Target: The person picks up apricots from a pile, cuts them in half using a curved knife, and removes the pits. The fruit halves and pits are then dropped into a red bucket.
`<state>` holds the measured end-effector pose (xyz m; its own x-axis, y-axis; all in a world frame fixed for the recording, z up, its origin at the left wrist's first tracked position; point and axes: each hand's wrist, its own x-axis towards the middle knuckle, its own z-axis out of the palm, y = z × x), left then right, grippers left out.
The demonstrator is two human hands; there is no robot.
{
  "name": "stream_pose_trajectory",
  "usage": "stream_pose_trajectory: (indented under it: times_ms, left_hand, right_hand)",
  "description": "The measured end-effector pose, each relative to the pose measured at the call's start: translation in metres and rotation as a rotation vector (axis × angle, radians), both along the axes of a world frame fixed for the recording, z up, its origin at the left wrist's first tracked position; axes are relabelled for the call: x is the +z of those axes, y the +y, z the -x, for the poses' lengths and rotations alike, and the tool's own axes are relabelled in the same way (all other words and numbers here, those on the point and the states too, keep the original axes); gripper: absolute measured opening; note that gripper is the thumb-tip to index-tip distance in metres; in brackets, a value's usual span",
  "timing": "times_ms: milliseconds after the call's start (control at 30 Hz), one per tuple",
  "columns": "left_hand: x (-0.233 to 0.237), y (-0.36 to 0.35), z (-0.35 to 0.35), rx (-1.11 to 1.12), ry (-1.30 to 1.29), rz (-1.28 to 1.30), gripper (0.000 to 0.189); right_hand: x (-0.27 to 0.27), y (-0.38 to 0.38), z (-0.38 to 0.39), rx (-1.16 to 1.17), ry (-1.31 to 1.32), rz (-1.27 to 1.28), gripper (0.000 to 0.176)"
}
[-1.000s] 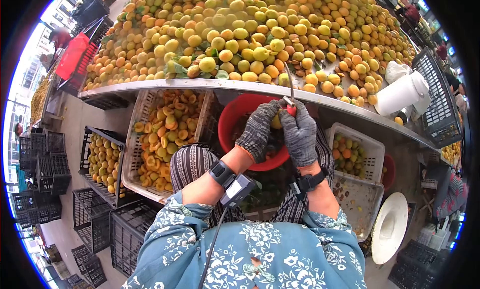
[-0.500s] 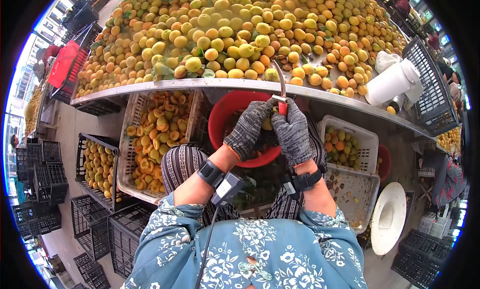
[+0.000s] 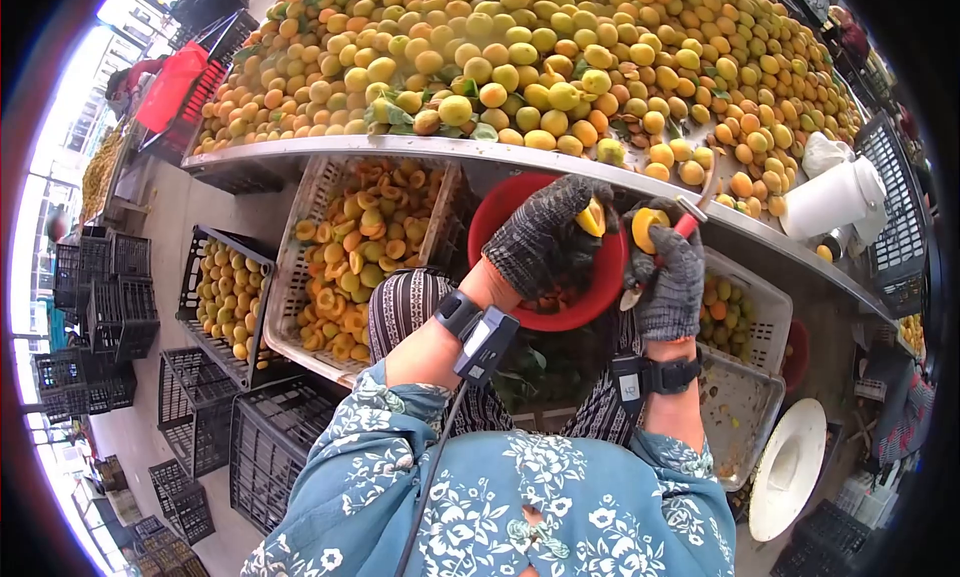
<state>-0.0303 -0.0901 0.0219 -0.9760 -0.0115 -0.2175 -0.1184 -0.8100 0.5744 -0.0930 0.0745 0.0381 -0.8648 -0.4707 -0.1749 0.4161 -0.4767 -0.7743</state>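
Observation:
My left hand (image 3: 543, 235), in a grey knit glove, is closed on an apricot half (image 3: 592, 218) with its cut face showing. In my right hand (image 3: 672, 282), gloved the same way, are another apricot half (image 3: 645, 229) and a curved knife (image 3: 686, 225) with a red handle, its blade pointing up and away from me. Both hands are above a red basin (image 3: 548, 320), which has dark bits inside. Left of the basin, a pale plastic crate (image 3: 303, 227) holds many halved apricots (image 3: 365, 242).
Whole apricots (image 3: 440, 67) are heaped on a metal-edged table (image 3: 400, 147) ahead. Black crates (image 3: 275, 447) stand at left, one with apricots. Pale crates (image 3: 770, 312) stand at right, near a white hat-like object (image 3: 790, 467). A white jug (image 3: 835, 197) lies on the table.
My hands were together around the fruit and knife; now they are apart, each with an apricot half. The knife has moved right with my right hand. The whole view has shifted slightly.

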Motion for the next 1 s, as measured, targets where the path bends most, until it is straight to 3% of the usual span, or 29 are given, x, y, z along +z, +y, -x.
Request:
stream_pose_trajectory:
  times_ms: [67,133,200,233,267,300,333,367,400,433,467,533,667,733,767,833,967,1000]
  left_hand:
    - [-0.006,0.001,0.002,0.064,0.022,0.028,0.036]
    - [-0.007,0.003,0.006,0.120,0.045,0.053,0.036]
    - [-0.004,0.006,0.012,0.069,-0.059,-0.186,0.030]
    - [-0.006,0.009,0.011,0.069,-0.056,-0.186,0.030]
    - [-0.010,0.014,0.008,0.186,0.051,0.169,0.030]
    - [-0.003,0.017,0.006,0.300,0.157,0.524,0.031]
    - [0.003,0.017,0.005,0.301,0.156,0.523,0.031]
    - [0.010,0.017,0.003,0.289,-0.055,0.256,0.032]
    - [0.016,0.015,0.000,0.271,-0.265,-0.013,0.032]
    - [0.012,0.010,-0.001,0.195,-0.255,-0.009,0.034]
    - [0.007,0.007,0.001,0.194,-0.259,-0.009,0.034]
    - [0.000,0.005,0.002,-0.018,-0.153,-0.206,0.036]
    - [0.004,0.013,-0.001,-0.046,-0.074,-0.114,0.036]
    - [0.001,0.015,-0.004,0.011,0.134,0.307,0.040]
    - [0.001,0.015,-0.003,0.009,0.133,0.305,0.040]
    - [0.003,0.015,0.000,-0.064,-0.006,-0.109,0.044]
    - [0.010,0.015,-0.005,-0.128,0.056,-0.089,0.050]
    - [0.015,0.016,-0.005,-0.133,0.047,0.057,0.052]
  right_hand:
    - [0.015,-0.001,-0.007,-0.130,0.115,-0.187,0.027]
    - [0.026,-0.003,-0.013,-0.073,0.139,-0.205,0.024]
    - [0.027,-0.017,-0.022,-0.108,0.390,-0.311,0.029]
    - [0.026,-0.022,-0.024,-0.061,0.565,-0.478,0.033]
    - [0.022,-0.026,-0.021,0.006,0.799,-0.585,0.032]
    - [0.018,-0.028,-0.021,0.031,0.859,-0.610,0.032]
    - [0.017,-0.030,-0.021,0.058,0.918,-0.635,0.032]
    - [0.019,-0.027,-0.022,0.063,0.916,-0.635,0.032]
    - [0.033,-0.025,-0.025,0.075,0.636,-0.471,0.032]
    - [0.040,-0.024,-0.027,0.083,0.356,-0.306,0.032]
    - [0.036,-0.023,-0.020,-0.027,0.336,-0.255,0.030]
    - [0.041,-0.010,-0.004,-0.057,0.251,-0.099,0.025]
    - [0.056,-0.005,0.011,-0.090,0.160,0.163,0.023]
    - [0.059,-0.009,0.016,-0.115,0.210,0.200,0.024]
    - [0.056,-0.012,0.020,-0.111,0.235,0.214,0.022]
    - [0.054,-0.021,0.023,-0.156,0.273,0.182,0.020]
    - [0.049,-0.031,0.023,-0.189,0.294,0.192,0.014]
    - [0.049,-0.032,0.023,-0.188,0.290,0.204,0.014]
